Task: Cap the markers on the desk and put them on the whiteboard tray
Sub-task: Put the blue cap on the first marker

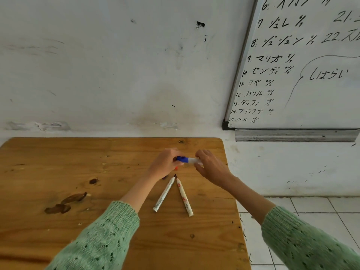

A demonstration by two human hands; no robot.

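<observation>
Above the wooden desk (58, 172) I hold one marker (191, 160) level between both hands. My left hand (164, 164) grips its blue cap (182, 159); my right hand (211, 168) grips the white barrel. The cap sits on the barrel's end. Two uncapped white markers lie on the desk below my hands, tips nearly touching: one (164, 194) leans left, the other (184, 195) has red print. A small red-orange bit (176, 168) shows under my left hand, mostly hidden. The metal whiteboard tray (292, 135) is on the wall to the right.
The whiteboard (303, 65) with black writing hangs above the tray, right of the desk. A white scuffed wall (116, 65) runs behind the desk. Dark stains (64, 203) mark the desk's left side. White floor tiles (311, 207) lie to the right.
</observation>
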